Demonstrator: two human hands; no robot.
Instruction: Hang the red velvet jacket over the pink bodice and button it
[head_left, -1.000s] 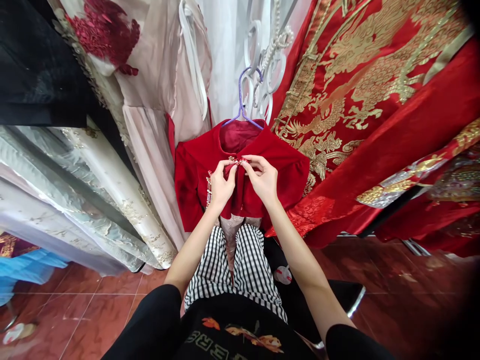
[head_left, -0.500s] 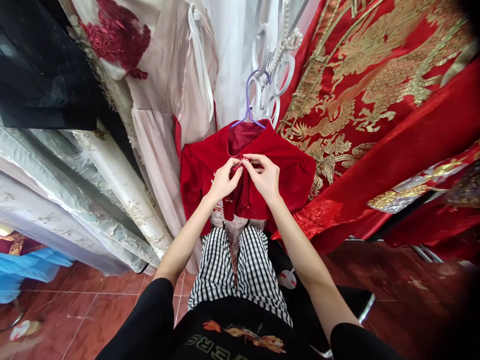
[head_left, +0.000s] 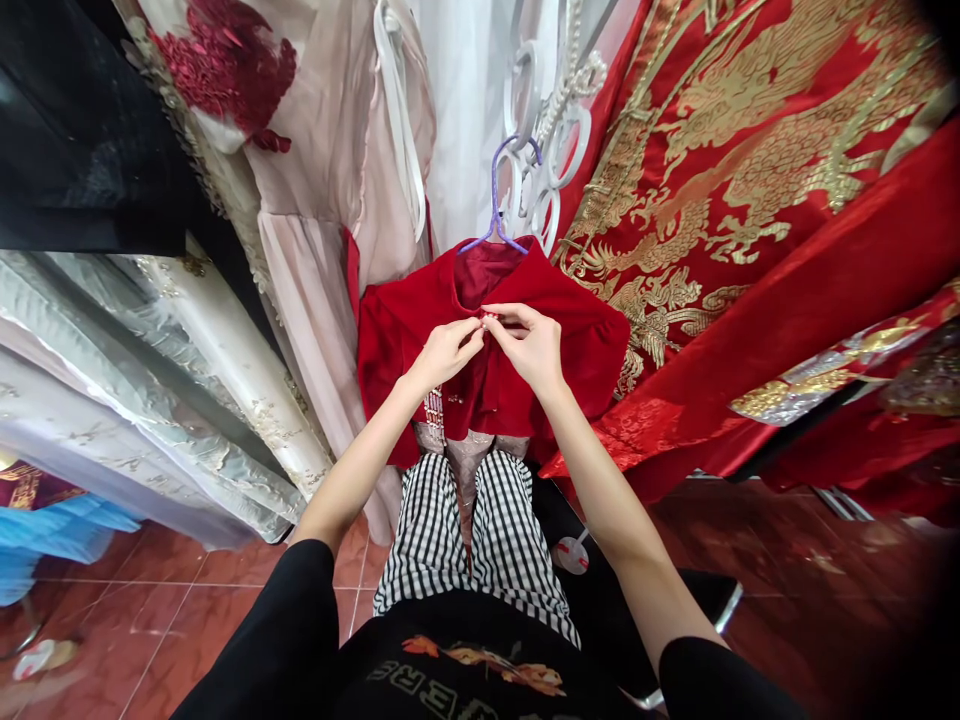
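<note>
A dark red velvet jacket (head_left: 577, 340) hangs on a purple hanger (head_left: 496, 205) in front of me, above my checkered lap. My left hand (head_left: 448, 350) and my right hand (head_left: 525, 340) meet at the top of its front, just below the collar. Both pinch at the collar fastening, fingertips touching or nearly so; the small part between them is mostly hidden. Beaded tassels (head_left: 434, 412) hang on the jacket's left front, below my left hand.
Pale pink (head_left: 300, 260) and white gowns hang at left, beside a black garment (head_left: 82, 130). A red robe with gold dragons (head_left: 720, 180) hangs at right. Behind the hanger is a white ring-patterned frame (head_left: 551, 150). A black chair (head_left: 705, 590) stands at lower right.
My left hand has turned flatter, its fingers closer together at the collar fastening. My right hand has barely moved. The view has shifted slightly.
</note>
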